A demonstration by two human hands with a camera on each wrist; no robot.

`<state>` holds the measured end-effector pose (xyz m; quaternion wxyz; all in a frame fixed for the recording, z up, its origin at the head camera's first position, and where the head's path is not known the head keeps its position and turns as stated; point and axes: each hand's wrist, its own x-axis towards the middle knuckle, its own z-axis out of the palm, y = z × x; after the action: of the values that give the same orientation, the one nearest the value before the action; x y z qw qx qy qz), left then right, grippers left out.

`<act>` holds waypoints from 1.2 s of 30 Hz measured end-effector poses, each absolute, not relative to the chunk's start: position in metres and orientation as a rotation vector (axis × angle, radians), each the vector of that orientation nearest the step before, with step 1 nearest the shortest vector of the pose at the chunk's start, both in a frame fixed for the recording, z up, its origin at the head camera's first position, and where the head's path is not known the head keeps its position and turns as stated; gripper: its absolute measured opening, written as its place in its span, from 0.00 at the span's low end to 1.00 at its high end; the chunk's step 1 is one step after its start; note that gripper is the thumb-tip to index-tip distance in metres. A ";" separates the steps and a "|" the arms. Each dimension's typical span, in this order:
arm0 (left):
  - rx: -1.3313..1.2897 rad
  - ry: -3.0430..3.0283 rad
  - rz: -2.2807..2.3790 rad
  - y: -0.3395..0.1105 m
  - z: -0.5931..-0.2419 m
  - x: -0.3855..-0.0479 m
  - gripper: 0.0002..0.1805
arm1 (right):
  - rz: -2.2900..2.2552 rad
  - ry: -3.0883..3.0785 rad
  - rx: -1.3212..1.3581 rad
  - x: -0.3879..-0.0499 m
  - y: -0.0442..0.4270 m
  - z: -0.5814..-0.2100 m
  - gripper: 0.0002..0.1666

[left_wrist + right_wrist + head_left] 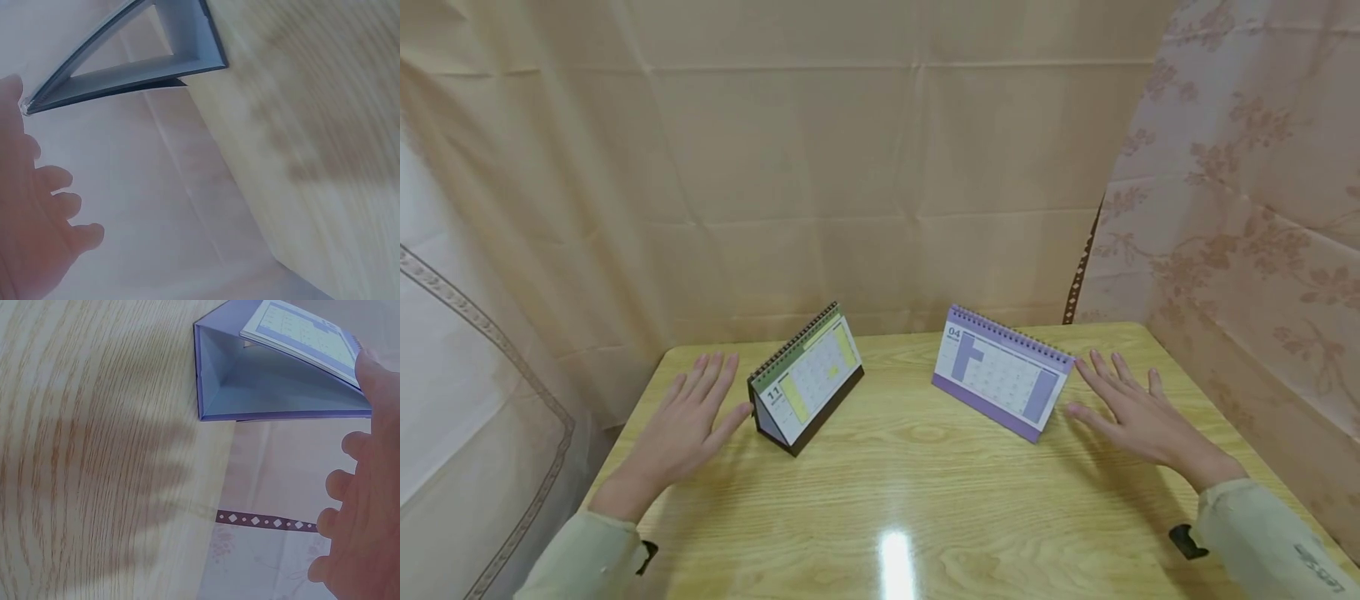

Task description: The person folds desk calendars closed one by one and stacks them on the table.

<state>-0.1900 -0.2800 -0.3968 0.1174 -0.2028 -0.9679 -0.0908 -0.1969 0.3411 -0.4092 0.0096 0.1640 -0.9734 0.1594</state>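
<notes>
Two spiral-bound desk calendars stand like tents on the wooden table. The left one, a dark-based calendar with green and yellow pages, shows 11. To the right is a purple calendar that shows 04. My left hand is held palm down with straight fingers, just left of the dark calendar; its thumb is close to the end, and I cannot tell if it touches. My right hand spreads its fingers beside the right end of the purple calendar. Neither hand grips anything. The left wrist view shows the dark calendar's hollow end.
The light wooden table reflects a bright spot near its front. Behind it hangs a beige curtain. A floral curtain borders the right side, and a white cloth with a patterned band hangs at left.
</notes>
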 end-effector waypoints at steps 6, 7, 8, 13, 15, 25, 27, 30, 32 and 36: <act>-0.619 -2.840 -0.295 -0.274 -0.386 -0.192 0.42 | 0.504 -3.034 0.526 -0.198 0.340 -0.407 0.49; -0.621 -2.844 -0.303 -0.273 -0.385 -0.193 0.42 | 0.504 -3.032 0.527 -0.199 0.340 -0.407 0.49; -0.623 -2.846 -0.306 -0.272 -0.384 -0.194 0.42 | 0.505 -3.030 0.530 -0.199 0.339 -0.407 0.49; -0.642 -2.856 -0.322 -0.265 -0.379 -0.201 0.41 | 0.504 -3.028 0.539 -0.200 0.338 -0.405 0.49; -0.656 -2.852 -0.326 -0.261 -0.376 -0.204 0.40 | 0.503 -3.030 0.537 -0.200 0.337 -0.404 0.49; -0.740 -2.828 -0.324 -0.239 -0.359 -0.216 0.39 | 0.523 -3.034 0.524 -0.202 0.332 -0.398 0.49; -0.747 -2.828 -0.320 -0.235 -0.357 -0.219 0.39 | 0.527 -3.035 0.522 -0.202 0.331 -0.397 0.50; -0.764 -2.830 -0.323 -0.230 -0.354 -0.224 0.39 | 0.542 -3.035 0.522 -0.203 0.331 -0.396 0.51; -0.778 -2.833 -0.332 -0.225 -0.352 -0.226 0.39 | 0.554 -3.038 0.518 -0.203 0.330 -0.395 0.51; -0.809 -2.835 -0.347 -0.211 -0.346 -0.234 0.40 | 0.595 -3.050 0.492 -0.204 0.329 -0.393 0.52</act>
<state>-0.2341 -0.2109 -0.3458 0.0866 -0.2715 -0.9514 -0.1164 -0.2044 0.3293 -0.3927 -0.0022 0.1565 -0.9694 0.1890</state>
